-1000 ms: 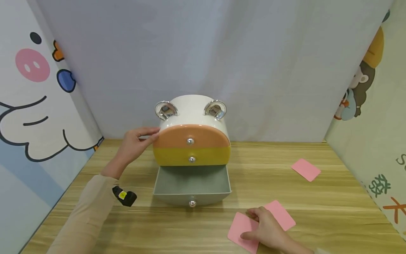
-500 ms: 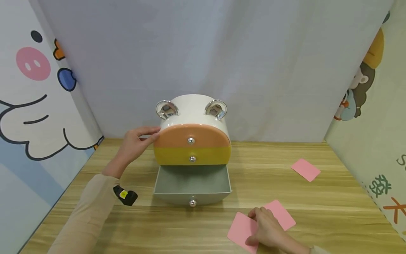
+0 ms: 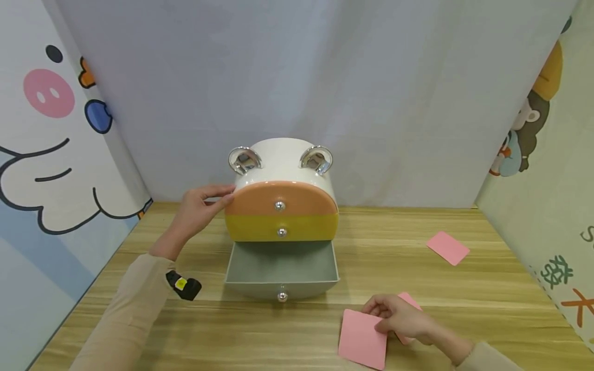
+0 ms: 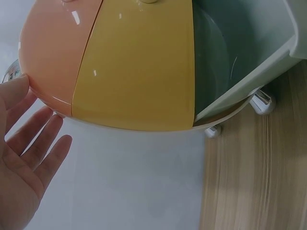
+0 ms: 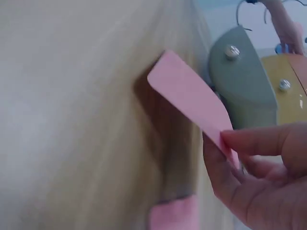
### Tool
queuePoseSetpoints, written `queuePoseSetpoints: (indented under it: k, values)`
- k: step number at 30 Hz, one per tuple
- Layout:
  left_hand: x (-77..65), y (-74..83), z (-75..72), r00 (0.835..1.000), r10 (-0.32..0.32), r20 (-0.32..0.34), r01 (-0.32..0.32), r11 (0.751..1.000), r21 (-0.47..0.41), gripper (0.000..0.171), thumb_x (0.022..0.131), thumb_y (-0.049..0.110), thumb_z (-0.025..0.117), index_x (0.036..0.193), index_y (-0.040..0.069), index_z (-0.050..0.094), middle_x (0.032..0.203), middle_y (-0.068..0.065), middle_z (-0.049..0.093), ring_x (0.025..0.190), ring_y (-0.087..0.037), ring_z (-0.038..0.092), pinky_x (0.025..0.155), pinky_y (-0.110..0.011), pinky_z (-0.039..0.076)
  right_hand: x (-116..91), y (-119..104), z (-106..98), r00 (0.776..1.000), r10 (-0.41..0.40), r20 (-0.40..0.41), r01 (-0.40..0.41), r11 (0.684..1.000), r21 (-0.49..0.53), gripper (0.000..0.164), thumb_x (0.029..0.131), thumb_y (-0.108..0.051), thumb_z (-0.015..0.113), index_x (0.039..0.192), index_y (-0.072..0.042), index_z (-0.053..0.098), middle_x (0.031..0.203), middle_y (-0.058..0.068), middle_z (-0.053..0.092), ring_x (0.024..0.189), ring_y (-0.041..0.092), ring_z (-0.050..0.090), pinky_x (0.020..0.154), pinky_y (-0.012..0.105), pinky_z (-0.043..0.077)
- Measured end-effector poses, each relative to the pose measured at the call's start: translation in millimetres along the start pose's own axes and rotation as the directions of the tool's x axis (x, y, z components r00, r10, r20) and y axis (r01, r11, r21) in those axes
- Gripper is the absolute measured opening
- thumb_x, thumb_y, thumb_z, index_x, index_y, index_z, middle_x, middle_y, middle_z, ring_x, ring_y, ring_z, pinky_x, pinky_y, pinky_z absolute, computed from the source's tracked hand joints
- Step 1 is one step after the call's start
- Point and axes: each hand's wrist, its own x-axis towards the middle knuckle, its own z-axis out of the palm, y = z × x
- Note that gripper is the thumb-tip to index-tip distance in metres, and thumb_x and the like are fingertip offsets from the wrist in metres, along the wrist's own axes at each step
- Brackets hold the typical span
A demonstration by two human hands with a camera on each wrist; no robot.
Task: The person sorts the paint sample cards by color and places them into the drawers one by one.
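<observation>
A small white drawer cabinet with silver ears has an orange, a yellow and a grey-green drawer. The bottom grey-green drawer is pulled out and holds nothing. My left hand rests its fingertips and thumb at the cabinet's upper left edge, fingers extended in the left wrist view. In the right wrist view my right hand pinches a pink card at one edge between thumb and fingers. That card is lifted off the table, its shadow showing beneath it. A second pink card lies partly hidden behind my right hand.
Another pink card lies farther back on the right of the wooden table. A grey curtain hangs behind the cabinet. Printed panels stand at both sides. A black wrist camera sits on my left wrist.
My right hand has pinched the near pink card and lifted it, shifting slightly up and right. My left hand stays at the cabinet, and the drawers have not moved.
</observation>
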Motion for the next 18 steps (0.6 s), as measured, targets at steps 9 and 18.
queuePoseSetpoints:
  k: [9,18]
  values:
    - [-0.2,-0.8,0.7,1.000,0.005,-0.003,-0.005,1.000,-0.009,0.032,0.089,0.021,0.060,0.114,0.002,0.063,0.116,-0.014,0.061,0.105,-0.026,0.056,0.081,-0.038,0.052,-2.7,-41.7,-40.1,0.998,-0.019,0.051,0.017,0.999,0.038,0.034,0.082,0.000,0.057,0.114,0.011,0.049,0.096,0.010,0.046,0.084,0.018,0.050,0.068,0.030,0.052]
    - [0.5,-1.8,0.5,1.000,-0.001,0.000,0.001,1.000,-0.010,0.034,0.089,0.022,0.059,0.115,0.001,0.063,0.117,-0.015,0.060,0.106,-0.026,0.056,0.081,-0.038,0.051,33.6,-91.9,-59.1,0.995,-0.095,-0.026,0.092,0.991,-0.093,0.035,0.084,-0.002,0.055,0.116,0.010,0.050,0.100,0.014,0.048,0.083,0.018,0.054,0.072,0.033,0.053]
